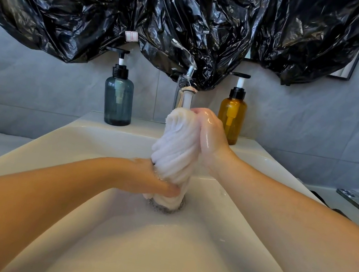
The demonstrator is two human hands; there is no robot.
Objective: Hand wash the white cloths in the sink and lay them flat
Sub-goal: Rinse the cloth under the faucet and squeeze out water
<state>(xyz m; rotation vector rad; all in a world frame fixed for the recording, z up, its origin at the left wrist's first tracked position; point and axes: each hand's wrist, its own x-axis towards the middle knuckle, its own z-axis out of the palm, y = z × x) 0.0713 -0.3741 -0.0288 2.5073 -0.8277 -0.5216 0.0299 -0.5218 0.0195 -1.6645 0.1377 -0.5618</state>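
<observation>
A person wrings a white cloth point(175, 149) over a white ceramic sink point(58, 138), the fabric twisted into a tight upright rope of spiral folds. The right hand point(209, 138) is clenched around the cloth's upper end, wet and glistening, just under the chrome faucet point(188, 89), where a stream of water meets the top of the cloth. The left hand point(154, 179) grips the lower end, fingers wrapped closed about it, directly above the drain point(164, 207), with the cloth's bottom edge touching or nearly touching the strainer. On the ledge behind the basin stand a blue-grey pump bottle point(118, 98) to the left of the faucet and an amber pump bottle point(231, 116) to its right. Crumpled black plastic sheeting point(148, 10) hangs across the wall above.
</observation>
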